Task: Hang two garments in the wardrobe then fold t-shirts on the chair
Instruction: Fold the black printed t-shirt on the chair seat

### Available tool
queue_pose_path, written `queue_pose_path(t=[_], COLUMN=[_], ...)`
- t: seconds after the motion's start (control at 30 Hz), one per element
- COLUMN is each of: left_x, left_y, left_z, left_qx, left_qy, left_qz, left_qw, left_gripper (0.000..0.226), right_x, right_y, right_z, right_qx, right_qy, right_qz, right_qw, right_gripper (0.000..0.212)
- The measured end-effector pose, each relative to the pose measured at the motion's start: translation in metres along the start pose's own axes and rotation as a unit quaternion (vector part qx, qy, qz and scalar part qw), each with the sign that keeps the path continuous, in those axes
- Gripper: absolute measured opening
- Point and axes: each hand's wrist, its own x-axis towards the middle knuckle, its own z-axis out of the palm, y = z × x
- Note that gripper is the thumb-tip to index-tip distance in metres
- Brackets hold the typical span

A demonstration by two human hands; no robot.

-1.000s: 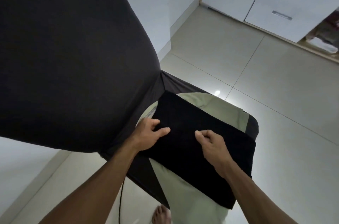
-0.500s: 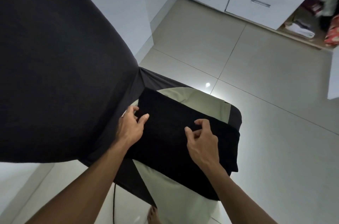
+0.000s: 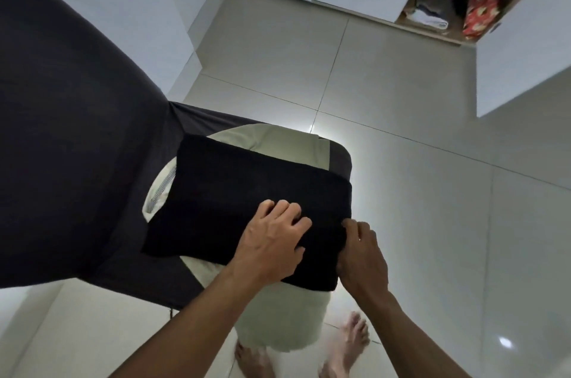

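Black shirt (image 3: 247,192): folded into a flat rectangle, lying on top of a pale green shirt (image 3: 278,145) on the chair (image 3: 92,130) seat
Green shirt: spread under the black one, showing at the far edge and hanging over the near edge of the seat toward the floor; a striped collar band shows at its left side
Chair: dark grey cover over backrest and seat; the backrest fills the left of the view, the seat's right corner shows bare beside the green shirt
Left hand (image 3: 272,241): palm down on the near right part of the black shirt, fingers spread and slightly bent, pressing the cloth; nothing clutched
Right hand (image 3: 361,254): at the right edge of the black shirt, thumb and fingers curled onto that edge, pinching the cloth
Hands: close together, not touching
Feet (image 3: 352,337): bare, on the floor at the near edge of the view, just beyond the hanging green cloth
Floor (image 3: 401,93): glossy pale tiles with light reflections
Wardrobe (image 3: 448,0): far right, one door open, folded cloth and a red patterned item inside; white closed doors to its left
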Motion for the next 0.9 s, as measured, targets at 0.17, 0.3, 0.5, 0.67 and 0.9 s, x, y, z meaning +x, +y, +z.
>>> queue_pose_path(t=[0.17, 0.3, 0.5, 0.67, 0.9], left_x=[0.017, 0.019, 0.022, 0.038, 0.052], left_y=[0.017, 0.022, 0.036, 0.055, 0.077], left_z=[0.019, 0.023, 0.018, 0.024, 0.027], left_qx=[0.063, 0.091, 0.135, 0.171, 0.208], left_qy=[-0.021, -0.023, -0.048, -0.074, -0.118], left_qz=[-0.036, -0.042, -0.063, -0.007, 0.028], left_qw=[0.997, 0.995, 0.988, 0.982, 0.970], left_gripper=[0.038, 0.020, 0.034, 0.048, 0.017], right_x=[0.022, 0.020, -0.005, 0.003, 0.006], right_y=[0.018, 0.044, 0.059, 0.054, 0.070], right_z=[0.013, 0.013, 0.014, 0.020, -0.004], right_qx=[0.024, 0.050, 0.009, 0.021, -0.003], right_qy=[0.038, 0.126, 0.048, -0.092, -0.155], right_qz=[-0.032, -0.082, -0.067, -0.008, -0.038], right_qw=[0.998, 0.987, 0.997, 0.996, 0.987], right_gripper=[0.027, 0.009, 0.032, 0.031, 0.039])
